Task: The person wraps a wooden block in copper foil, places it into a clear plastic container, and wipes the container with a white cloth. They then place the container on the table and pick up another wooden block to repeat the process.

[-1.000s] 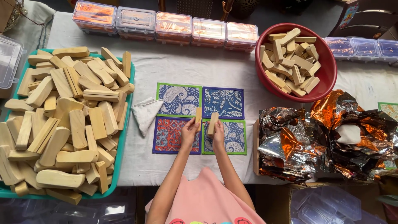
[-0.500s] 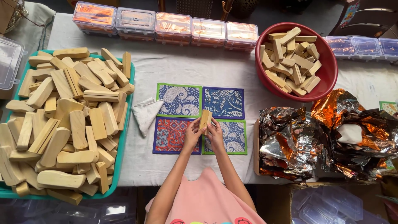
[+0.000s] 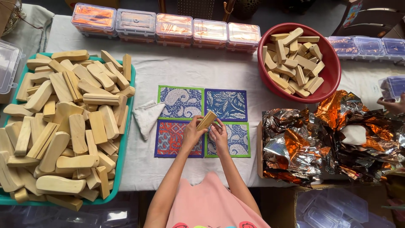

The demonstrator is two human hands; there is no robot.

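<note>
Starting at your far left, the green tray point(image 3: 126, 139) is heaped with pale wooden blocks point(image 3: 63, 126), long, rounded and stacked every which way, and it sits on the white-clothed worktop point(image 3: 202, 69). Just right of the tray lies a small folded white cloth point(image 3: 147, 116), its corner touching the four patterned mats point(image 3: 201, 121) laid out two by two: green-edged paisley and dark blue leaf print in the back row, red-and-blue and a second blue paisley in the front. Over the middle of those mats you hold one wooden block point(image 3: 206, 120) between both hands. It is a short, flat-sided bar of light, unfinished wood, tilted so its upper end points away to the right, with a clean squared end showing. Your left hand point(image 3: 193, 134) has its fingers curled round the lower end of the block, and your right hand point(image 3: 219, 136) has its fingers closed against the side of it from below. Along the back edge runs a row of clear lidded boxes point(image 3: 168, 27) with orange foil inside. Further right, a red bowl point(image 3: 333, 69) holds more cut blocks, and in front of it lie crumpled sheets of silver and orange foil point(image 3: 333, 139). At the far right edge another person's hand point(image 3: 394, 104) rests by a clear box.
</note>
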